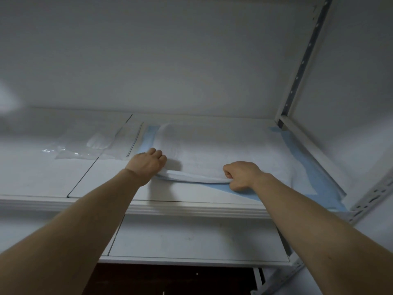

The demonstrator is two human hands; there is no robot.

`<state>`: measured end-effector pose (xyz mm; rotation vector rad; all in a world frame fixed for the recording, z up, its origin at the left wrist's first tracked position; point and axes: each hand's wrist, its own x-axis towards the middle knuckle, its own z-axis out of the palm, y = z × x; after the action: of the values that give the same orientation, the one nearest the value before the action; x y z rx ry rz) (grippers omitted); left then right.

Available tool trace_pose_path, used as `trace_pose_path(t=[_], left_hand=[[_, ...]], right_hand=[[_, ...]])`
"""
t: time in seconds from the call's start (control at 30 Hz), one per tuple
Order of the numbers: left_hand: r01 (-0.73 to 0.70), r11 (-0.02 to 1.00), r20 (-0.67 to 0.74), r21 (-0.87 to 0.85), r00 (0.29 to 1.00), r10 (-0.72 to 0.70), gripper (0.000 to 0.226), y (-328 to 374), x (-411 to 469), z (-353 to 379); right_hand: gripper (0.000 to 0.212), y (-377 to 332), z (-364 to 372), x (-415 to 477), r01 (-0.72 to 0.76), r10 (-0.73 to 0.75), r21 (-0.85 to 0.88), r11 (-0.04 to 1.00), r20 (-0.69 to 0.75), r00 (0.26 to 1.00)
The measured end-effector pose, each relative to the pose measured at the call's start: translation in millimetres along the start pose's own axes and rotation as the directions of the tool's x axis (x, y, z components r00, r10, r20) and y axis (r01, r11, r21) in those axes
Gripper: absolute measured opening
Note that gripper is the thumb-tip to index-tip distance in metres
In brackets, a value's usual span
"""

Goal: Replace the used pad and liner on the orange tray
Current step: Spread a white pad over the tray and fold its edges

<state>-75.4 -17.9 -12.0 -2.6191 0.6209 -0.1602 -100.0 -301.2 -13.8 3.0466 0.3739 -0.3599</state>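
We grip the folded white pad [223,158] on the white shelf [170,207]; our left hand [148,165] and right hand [240,174] close on its near edge; blue-edged sheets [308,175] lie beneath; clear plastic bags [93,143] lie left; a perforated upright [304,60] stands right.

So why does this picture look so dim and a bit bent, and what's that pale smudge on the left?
Head view: the light is dim and bluish-grey, soft shadows lying under the left hand and the folded white pad; the wide lens bows the shelf edge and upright post; small glints show on the clear plastic bag; the pale smudge at far left is too blurred to identify.
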Motion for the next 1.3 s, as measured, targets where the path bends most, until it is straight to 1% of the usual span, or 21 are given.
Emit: trace_pose_path(t=[0.13, 0.17, 0.23, 0.27, 0.3, 0.33, 0.37, 0.4, 0.47, 0.5, 0.53, 0.57, 0.6, 0.67, 0.73, 0.83, 0.93, 1.07, 1.13, 1.2, 1.3], left_hand=[[0.092, 0.995, 0.086, -0.031, 0.992, -0.090, 0.047, -3, 0, -5], [0.113, 0.993, 0.138, -0.031, 0.985, -0.108, 0.048, -3, -1, -10], [0.105, 0.994, 0.283, 0.039, 0.953, -0.112, 0.054, -2, 0, -23], [0.082, 0.992, 0.373, 0.091, 0.921, -0.111, 0.058, 0, 4, -34], [0.049, 0.988, 0.486, 0.147, 0.866, -0.115, 0.060, 4, 9, -48], [0.012, 0.980, 0.592, 0.196, 0.796, -0.128, 0.061, 9, 17, -62], [-0.021, 0.976, 0.638, 0.216, 0.759, -0.125, 0.064, 17, 25, -73], [-0.014, 0.981, 0.632, 0.193, 0.766, -0.113, 0.070, 27, 33, -81], [0.057, 0.998, 0.505, -0.016, 0.862, -0.041, 0.078, 50, 44, -91], [0.058, 0.985, 0.424, -0.160, 0.905, 0.015, 0.076, 64, 45, -93], [0.043, 0.953, 0.355, -0.299, 0.932, 0.070, 0.071, 78, 48, -94], [0.002, 0.918, 0.293, -0.396, 0.948, 0.124, 0.065, 92, 50, -94], [-0.050, 0.896, 0.241, -0.442, 0.955, 0.172, 0.059, 104, 52, -92], [-0.141, 0.886, 0.167, -0.442, 0.957, 0.236, 0.052, 122, 54, -90], [-0.172, 0.892, 0.134, -0.417, 0.959, 0.248, 0.048, 133, 56, -86], [-0.200, 0.907, 0.104, -0.371, 0.961, 0.255, 0.041, 146, 57, -82], [-0.197, 0.918, 0.080, -0.345, 0.968, 0.237, 0.031, 153, 59, -79], [-0.187, 0.935, 0.077, -0.301, 0.973, 0.220, 0.031, 153, 57, -81], [-0.164, 0.934, 0.085, -0.319, 0.976, 0.200, 0.031, 151, 58, -81], [-0.150, 0.920, 0.091, -0.363, 0.977, 0.195, 0.031, 149, 58, -80], [-0.190, 0.916, 0.080, -0.354, 0.969, 0.232, 0.028, 150, 59, -80]], right_hand=[[0.027, 0, 4, 2, -0.006, 0.006, 0.008, 1.000, 0.011, 1.000], [0.026, 1, 4, 3, -0.007, 0.007, 0.009, 1.000, 0.010, 1.000], [0.026, 1, 3, 3, -0.009, 0.009, 0.011, 1.000, 0.009, 1.000], [0.026, 0, 3, 3, -0.009, 0.008, 0.014, 1.000, 0.010, 1.000], [0.026, 1, 4, 4, -0.007, 0.007, 0.019, 1.000, 0.010, 1.000], [0.026, 2, 4, 4, -0.004, 0.004, 0.026, 1.000, 0.009, 1.000], [0.026, 2, 4, 4, 0.003, -0.003, 0.032, 0.999, 0.010, 1.000], [0.024, 2, 4, 3, 0.015, -0.015, 0.034, 0.999, 0.013, 1.000], [0.019, 4, 2, 2, 0.039, -0.040, 0.031, 0.999, 0.016, 0.999], [0.019, 5, 1, 0, 0.047, -0.047, 0.035, 0.998, 0.019, 0.999], [0.022, 6, 1, -2, 0.051, -0.052, 0.044, 0.998, 0.022, 0.998], [0.025, 8, 0, -5, 0.054, -0.055, 0.056, 0.997, 0.022, 0.998], [0.026, 10, 1, -8, 0.059, -0.060, 0.068, 0.996, 0.014, 0.998], [0.029, 17, 3, -15, 0.072, -0.070, 0.073, 0.995, -0.026, 0.997], [0.028, 27, 7, -21, 0.077, -0.075, 0.019, 0.997, -0.079, 0.994], [0.021, 39, 13, -27, 0.042, -0.046, -0.031, 0.999, -0.151, 0.987], [0.021, 42, 14, -30, 0.021, -0.024, -0.024, 0.999, -0.145, 0.989], [0.015, 40, 14, -30, 0.044, -0.045, -0.013, 0.999, -0.159, 0.986], [0.013, 36, 14, -27, 0.064, -0.063, -0.004, 0.998, -0.156, 0.986], [0.015, 31, 14, -25, 0.082, -0.079, 0.013, 0.997, -0.154, 0.985], [0.018, 31, 15, -26, 0.085, -0.075, 0.057, 0.995, -0.164, 0.984]])
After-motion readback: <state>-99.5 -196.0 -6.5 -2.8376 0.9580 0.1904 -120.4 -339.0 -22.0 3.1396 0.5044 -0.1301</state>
